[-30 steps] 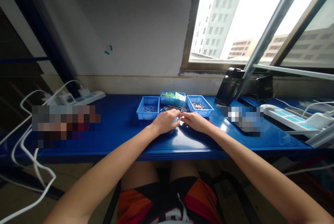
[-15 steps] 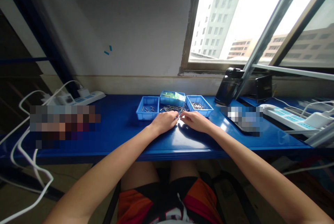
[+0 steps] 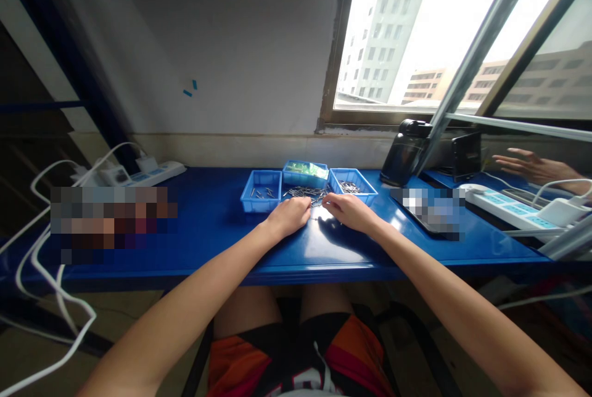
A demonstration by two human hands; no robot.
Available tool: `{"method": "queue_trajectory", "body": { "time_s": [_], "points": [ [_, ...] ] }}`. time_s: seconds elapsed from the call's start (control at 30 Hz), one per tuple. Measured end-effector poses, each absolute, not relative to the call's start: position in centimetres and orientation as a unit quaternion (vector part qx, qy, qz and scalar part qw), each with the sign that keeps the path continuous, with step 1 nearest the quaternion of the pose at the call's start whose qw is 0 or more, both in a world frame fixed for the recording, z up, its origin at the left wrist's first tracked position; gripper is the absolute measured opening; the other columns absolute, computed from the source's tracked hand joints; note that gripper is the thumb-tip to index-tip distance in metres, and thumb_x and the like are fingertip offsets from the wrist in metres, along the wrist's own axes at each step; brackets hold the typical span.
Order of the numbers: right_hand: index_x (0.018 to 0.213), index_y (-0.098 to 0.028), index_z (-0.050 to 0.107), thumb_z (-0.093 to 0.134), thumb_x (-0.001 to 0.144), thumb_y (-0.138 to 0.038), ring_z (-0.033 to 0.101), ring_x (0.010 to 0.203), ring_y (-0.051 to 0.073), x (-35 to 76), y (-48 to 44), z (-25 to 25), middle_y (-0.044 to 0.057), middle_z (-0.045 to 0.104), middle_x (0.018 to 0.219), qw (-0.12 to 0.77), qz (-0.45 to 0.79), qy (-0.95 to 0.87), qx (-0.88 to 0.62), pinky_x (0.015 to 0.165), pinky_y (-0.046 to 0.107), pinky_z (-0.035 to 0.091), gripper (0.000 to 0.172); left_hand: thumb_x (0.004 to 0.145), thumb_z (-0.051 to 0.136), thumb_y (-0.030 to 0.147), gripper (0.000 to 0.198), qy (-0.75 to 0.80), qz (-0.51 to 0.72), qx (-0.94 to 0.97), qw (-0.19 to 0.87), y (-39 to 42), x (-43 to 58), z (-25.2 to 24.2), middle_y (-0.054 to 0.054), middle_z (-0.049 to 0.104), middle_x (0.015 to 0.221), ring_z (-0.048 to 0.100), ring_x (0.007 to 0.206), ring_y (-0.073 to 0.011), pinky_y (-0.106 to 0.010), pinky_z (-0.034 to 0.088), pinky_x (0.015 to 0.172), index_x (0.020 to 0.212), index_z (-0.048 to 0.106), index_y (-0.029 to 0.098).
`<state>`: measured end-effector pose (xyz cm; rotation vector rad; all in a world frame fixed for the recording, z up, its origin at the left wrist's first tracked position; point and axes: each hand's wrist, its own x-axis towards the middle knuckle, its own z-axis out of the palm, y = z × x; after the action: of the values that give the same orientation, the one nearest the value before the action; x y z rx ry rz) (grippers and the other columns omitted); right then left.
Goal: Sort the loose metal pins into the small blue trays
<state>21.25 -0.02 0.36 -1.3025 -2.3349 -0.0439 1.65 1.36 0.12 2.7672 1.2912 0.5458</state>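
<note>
My left hand (image 3: 290, 214) rests on the blue table (image 3: 208, 224) with its fingers curled, fingertips at the edge of a loose pile of small metal pins (image 3: 309, 193). A short gap to the right, my right hand (image 3: 349, 211) is also curled, its fingertips pinched near the same pile. What either hand pinches is too small to make out. Three small blue trays stand behind the pile: a left tray (image 3: 261, 190) with a few pins, a middle tray (image 3: 305, 171) with green parts, and a right tray (image 3: 352, 182) holding many pins.
A white power strip (image 3: 139, 173) with white cables lies at the left. A black device (image 3: 405, 151) stands by the window. Another power strip (image 3: 509, 211) lies at the right, and another person's hand (image 3: 531, 167) reaches in behind it.
My two hands have drawn slightly apart; before, their fingertips met over the pins. Another person's hand has come into view at the far right.
</note>
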Motion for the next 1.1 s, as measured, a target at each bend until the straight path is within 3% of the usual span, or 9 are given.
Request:
{"method": "queue_trajectory", "body": {
  "time_s": [0.6,0.97,1.1],
  "points": [
    [0.087,-0.020,0.062,0.046,0.082,-0.022,0.051,0.057,0.011,21.2,-0.1,0.5,0.001,0.062,0.066,0.183,0.004,-0.860,-0.475,0.056,0.020,0.033,0.017,0.089,0.037,0.026,0.018,0.372,0.224,0.901,0.006,0.8,1.7,0.8,-0.004,0.063,0.095,0.061,0.083,-0.0163,-0.024,0.047,0.072,0.095,0.053,0.020],
    [0.088,-0.018,0.064,0.043,0.086,-0.035,0.055,0.057,0.012,21.8,-0.3,1.1,0.002,0.062,0.062,0.284,-0.062,-0.839,-0.459,0.057,0.021,0.036,0.027,0.088,0.037,0.026,0.021,0.419,0.142,0.897,-0.019,1.2,1.6,0.0,-0.007,0.061,0.097,0.061,0.087,-0.0209,-0.029,0.048,0.072,0.098,0.054,0.020],
    [0.090,-0.017,0.064,0.040,0.086,-0.038,0.056,0.057,0.014,23.1,-0.1,1.8,0.004,0.063,0.063,0.324,-0.170,-0.720,-0.590,0.055,0.023,0.035,0.032,0.088,0.035,0.029,0.028,0.425,0.132,0.894,-0.043,0.8,1.6,0.2,-0.008,0.056,0.104,0.062,0.085,-0.0207,-0.030,0.049,0.071,0.107,0.054,0.019]
  ]
}}
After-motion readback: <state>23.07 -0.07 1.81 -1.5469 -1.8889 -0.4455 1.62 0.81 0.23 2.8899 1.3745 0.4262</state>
